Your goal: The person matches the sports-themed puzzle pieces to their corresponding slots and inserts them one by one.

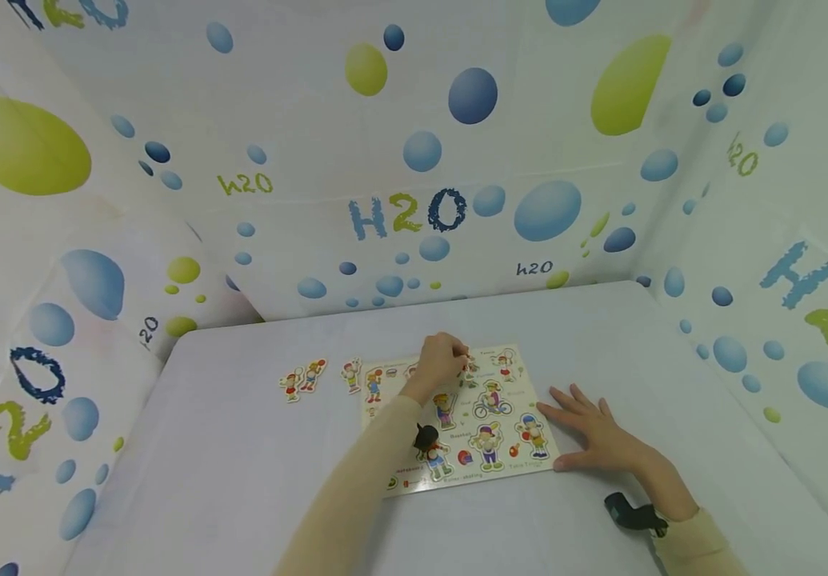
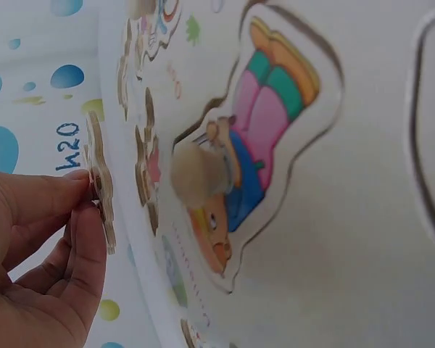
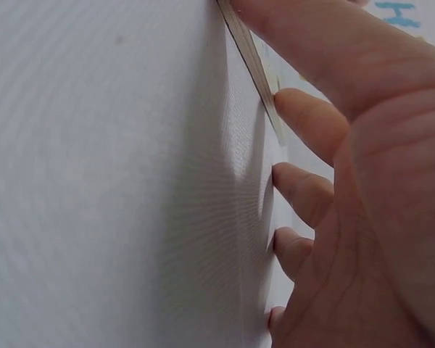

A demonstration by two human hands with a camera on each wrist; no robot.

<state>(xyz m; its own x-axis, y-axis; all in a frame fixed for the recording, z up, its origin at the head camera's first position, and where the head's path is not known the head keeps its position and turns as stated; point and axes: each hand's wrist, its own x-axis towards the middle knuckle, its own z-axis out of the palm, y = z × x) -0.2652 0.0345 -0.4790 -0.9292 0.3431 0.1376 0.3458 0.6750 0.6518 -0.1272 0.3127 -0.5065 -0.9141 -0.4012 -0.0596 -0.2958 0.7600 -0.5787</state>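
My left hand (image 1: pixel 441 364) is over the upper middle of a wooden peg puzzle board (image 1: pixel 414 482). It pinches a thin wooden puzzle piece (image 2: pixel 100 181) between thumb and fingertips, on edge and apart from the board in the left wrist view. Right of the board my right hand (image 1: pixel 596 432) rests with fingers spread, thumb and index finger touching the board's right edge. Set in the board are several pieces, among them a cyclist piece (image 1: pixel 493 402) and a pink-trousered child piece (image 2: pixel 264 123) with a round wooden knob. My left arm hides the board's left middle.
On the white table left of the board lie three loose puzzle pieces: two side by side, a red-skirted one (image 1: pixel 291 386) and a ball player (image 1: pixel 314 374), and another piece (image 1: pixel 352 374) close to the board's corner. A patterned cloth (image 1: pixel 298 224) surrounds the table's back and sides.
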